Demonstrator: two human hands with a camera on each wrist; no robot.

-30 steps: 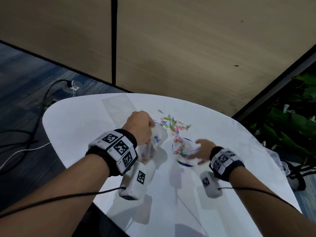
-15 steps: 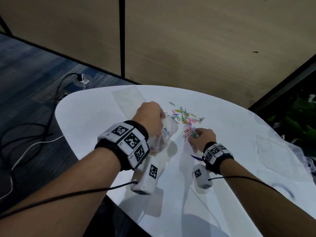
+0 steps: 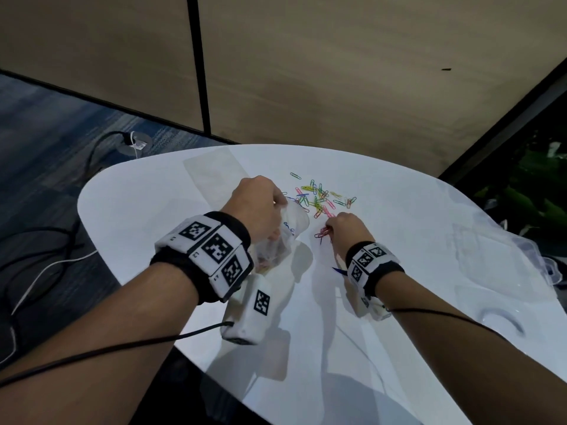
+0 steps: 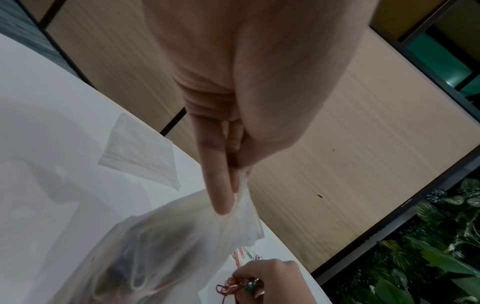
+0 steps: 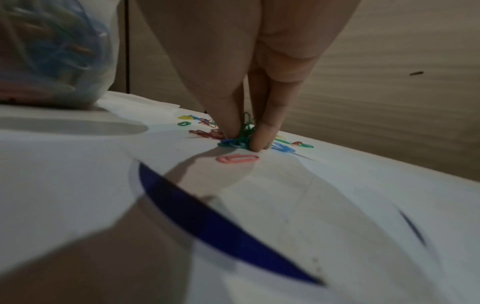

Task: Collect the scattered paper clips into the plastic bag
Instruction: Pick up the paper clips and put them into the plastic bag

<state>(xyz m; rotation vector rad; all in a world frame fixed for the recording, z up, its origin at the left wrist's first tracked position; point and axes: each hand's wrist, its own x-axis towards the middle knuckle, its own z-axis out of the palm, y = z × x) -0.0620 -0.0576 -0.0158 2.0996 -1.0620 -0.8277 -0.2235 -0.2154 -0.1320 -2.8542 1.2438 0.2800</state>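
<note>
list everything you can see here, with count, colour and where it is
table: one, white, under everything
bag: one, clear, clips inside, held above table at left
loose clips: many, mixed colours, far middle of table
pinched clips: a small bunch, red, green and blue, at right fingertips
flat plastic sheet: one, clear, far left of table
cables: several, black and white, floor at left
left hand: grips bag
right hand: pinches clips

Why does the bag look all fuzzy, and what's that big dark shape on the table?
Right wrist view: the plastic bag sits close at the edge, out of focus, while the dark shape is the right hand's shadow on the table. Head view: sharper, with shadows under both arms.
</note>
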